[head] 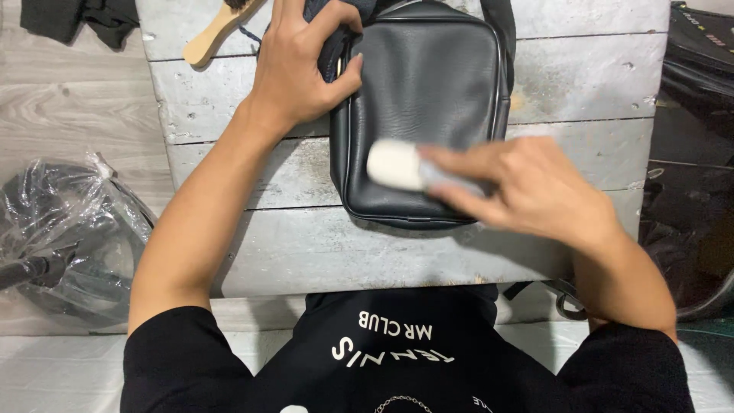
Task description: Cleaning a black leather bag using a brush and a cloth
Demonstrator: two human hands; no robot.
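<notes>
1. While the right hand (535, 191) pinches a white sponge (394, 164) shut in its grip, blurred, it rubs the black leather bag's (424, 84) lower front.
2. The left hand (302, 65) clamps the bag's upper left edge, pinning it flat on the whitewashed plank counter (581, 76).
3. It looks like mid-wipe; the next stroke needs that firm hold.
4. A wooden brush (218, 30) lies just beyond.

One head-worn camera looks steeply down, close over the whitewashed plank table (581, 76) and the person's forearms.

Black leather bag (424, 84) flat on plank table, w/ white pad (395, 164) on its front
</notes>
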